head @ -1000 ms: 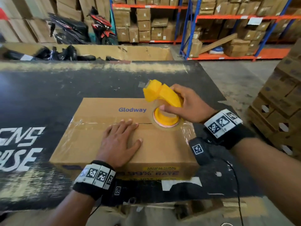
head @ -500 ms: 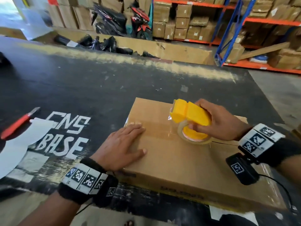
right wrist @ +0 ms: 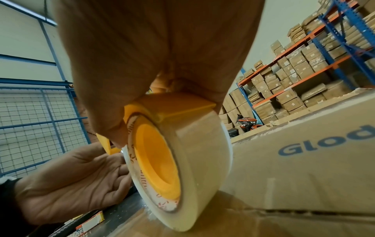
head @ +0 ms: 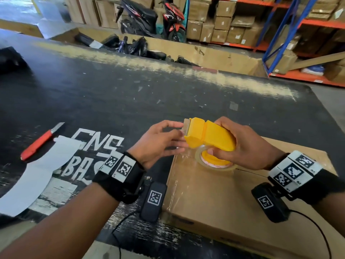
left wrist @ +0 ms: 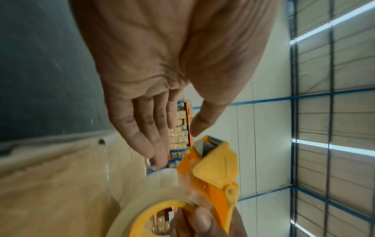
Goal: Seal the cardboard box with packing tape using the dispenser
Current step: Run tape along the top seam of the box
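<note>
at the lower right of the head view, the cardboard box (head: 233, 199) lay on the black surface (head: 130, 94), its left end near the frame's centre. the yellow tape dispenser (head: 209, 136) sat with its clear tape roll (head: 214, 164) touching the box top by that left edge. risk, as a judgement: the left hand (head: 158, 144) was right at the serrated blade (head: 186, 126), so a slip could nick the fingers; a crooked tear might leave the tape end loose or stuck back on the roll. the right hand (head: 248, 144) had its grip wrapped around the dispenser handle. the left grip was loosely apart, holding nothing i could make out.
</note>
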Action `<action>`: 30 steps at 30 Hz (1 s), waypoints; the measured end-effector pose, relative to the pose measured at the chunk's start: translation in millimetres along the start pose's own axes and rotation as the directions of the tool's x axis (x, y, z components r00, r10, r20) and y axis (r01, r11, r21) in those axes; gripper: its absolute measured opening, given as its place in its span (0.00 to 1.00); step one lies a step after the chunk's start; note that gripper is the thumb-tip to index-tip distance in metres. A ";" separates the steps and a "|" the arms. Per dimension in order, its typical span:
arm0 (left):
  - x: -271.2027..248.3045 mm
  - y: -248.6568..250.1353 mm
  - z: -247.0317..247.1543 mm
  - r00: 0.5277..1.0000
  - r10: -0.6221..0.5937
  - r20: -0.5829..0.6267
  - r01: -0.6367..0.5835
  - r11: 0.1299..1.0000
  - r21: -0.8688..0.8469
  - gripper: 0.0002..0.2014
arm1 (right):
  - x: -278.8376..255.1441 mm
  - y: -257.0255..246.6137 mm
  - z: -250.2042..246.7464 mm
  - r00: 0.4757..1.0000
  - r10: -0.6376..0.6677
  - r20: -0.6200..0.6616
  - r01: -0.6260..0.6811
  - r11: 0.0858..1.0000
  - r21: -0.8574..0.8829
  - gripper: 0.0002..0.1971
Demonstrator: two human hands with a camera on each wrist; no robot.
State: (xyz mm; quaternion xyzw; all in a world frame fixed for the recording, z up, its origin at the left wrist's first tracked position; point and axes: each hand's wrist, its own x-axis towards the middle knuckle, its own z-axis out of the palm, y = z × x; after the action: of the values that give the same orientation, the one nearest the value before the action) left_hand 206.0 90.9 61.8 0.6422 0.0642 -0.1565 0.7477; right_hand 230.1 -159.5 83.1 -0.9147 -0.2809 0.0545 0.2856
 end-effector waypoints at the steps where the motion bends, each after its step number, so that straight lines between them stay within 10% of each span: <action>1: 3.1 -0.7 0.3 1.000 -0.006 0.014 0.007 1.000 -0.022 0.17 | 0.4 -1.2 0.1 1.000 0.008 0.002 -0.008 1.000 0.002 0.27; 23: 21.7 -1.9 -19.9 0.989 -0.107 0.104 0.130 0.958 -0.256 0.13 | 0.1 -10.2 1.2 0.998 0.053 0.035 -0.053 0.998 -0.016 0.32; 30: 23.0 -6.1 -23.9 0.993 -0.037 0.108 0.055 0.984 -0.170 0.32 | -2.5 -13.1 0.1 0.998 -0.058 0.035 0.057 0.998 0.019 0.41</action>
State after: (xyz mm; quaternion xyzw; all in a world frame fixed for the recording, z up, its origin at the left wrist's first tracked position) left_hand 228.2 110.0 45.3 0.5643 0.0530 -0.2011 0.7989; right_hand 221.6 -151.9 90.1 -0.9025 -0.3116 0.0652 0.2900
